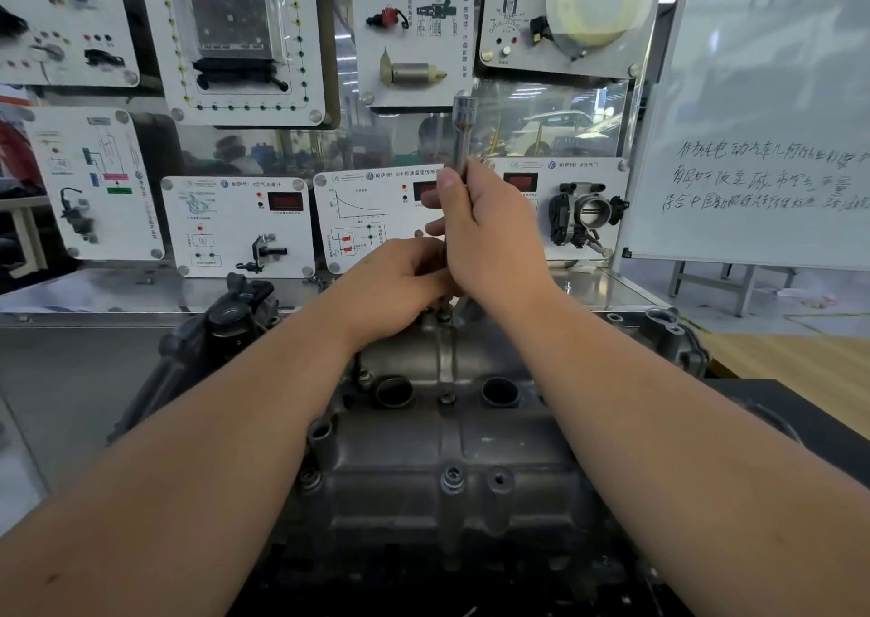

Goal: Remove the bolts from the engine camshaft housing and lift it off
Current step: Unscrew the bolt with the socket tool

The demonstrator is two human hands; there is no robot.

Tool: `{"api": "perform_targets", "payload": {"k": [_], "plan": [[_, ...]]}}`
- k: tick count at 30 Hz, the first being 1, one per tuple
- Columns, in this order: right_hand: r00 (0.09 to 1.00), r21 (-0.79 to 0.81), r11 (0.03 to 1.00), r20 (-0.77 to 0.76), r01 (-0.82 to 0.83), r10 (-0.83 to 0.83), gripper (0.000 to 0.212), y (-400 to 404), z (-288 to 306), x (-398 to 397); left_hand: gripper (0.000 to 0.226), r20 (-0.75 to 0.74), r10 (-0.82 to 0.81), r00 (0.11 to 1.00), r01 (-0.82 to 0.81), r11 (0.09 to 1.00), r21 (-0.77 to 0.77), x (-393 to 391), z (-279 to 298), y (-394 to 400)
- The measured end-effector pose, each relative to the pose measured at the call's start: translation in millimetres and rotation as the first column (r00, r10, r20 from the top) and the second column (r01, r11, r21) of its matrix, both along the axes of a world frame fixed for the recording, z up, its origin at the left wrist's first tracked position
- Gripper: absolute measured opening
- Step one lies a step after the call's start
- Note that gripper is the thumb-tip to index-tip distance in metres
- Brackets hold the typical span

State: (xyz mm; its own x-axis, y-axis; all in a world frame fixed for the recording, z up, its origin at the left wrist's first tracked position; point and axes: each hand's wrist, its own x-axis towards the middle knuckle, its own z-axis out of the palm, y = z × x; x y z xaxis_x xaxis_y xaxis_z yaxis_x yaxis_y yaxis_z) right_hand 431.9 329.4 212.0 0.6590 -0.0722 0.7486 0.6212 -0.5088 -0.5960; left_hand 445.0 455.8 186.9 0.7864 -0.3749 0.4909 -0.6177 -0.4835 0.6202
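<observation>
Both forearms are bare, with no sleeve in view. The left hand [400,282] and the right hand [489,235] wear no gloves.

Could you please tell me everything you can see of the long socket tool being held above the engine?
The socket tool is a slim, shiny metal shaft, standing nearly upright at the far end of the camshaft housing. Its top end widens into a short cylindrical socket head. The right hand wraps round its middle, thumb up along the shaft, so the lower part is hidden. The left hand curls round something at its base, just above the housing; whether the tip sits on a bolt cannot be seen.
</observation>
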Motion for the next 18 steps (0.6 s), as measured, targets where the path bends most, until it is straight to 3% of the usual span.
{"api": "perform_targets", "payload": {"k": [5, 11, 18], "plan": [[1.000, -0.005, 1.000, 0.004, -0.018, 0.018, 0.027, -0.7, -1.4, 1.4, 0.008, 0.039, 0.032, 0.999, -0.033, 0.999, 0.022, 1.9, 0.1, 2.2], [1.000, -0.007, 1.000, 0.016, 0.012, -0.012, 0.025, -2.2, -0.5, -1.8, 0.033, 0.038, 0.033, 0.999, -0.033, 0.999, 0.012, 1.3, 0.3, 1.5], [1.000, -0.046, 0.999, -0.013, 0.021, -0.022, 0.027, -2.0, 1.2, -1.0, 0.028, -0.030, 0.022, 0.999, -0.023, 0.999, -0.029, 1.9, -2.0, 1.0]]}}
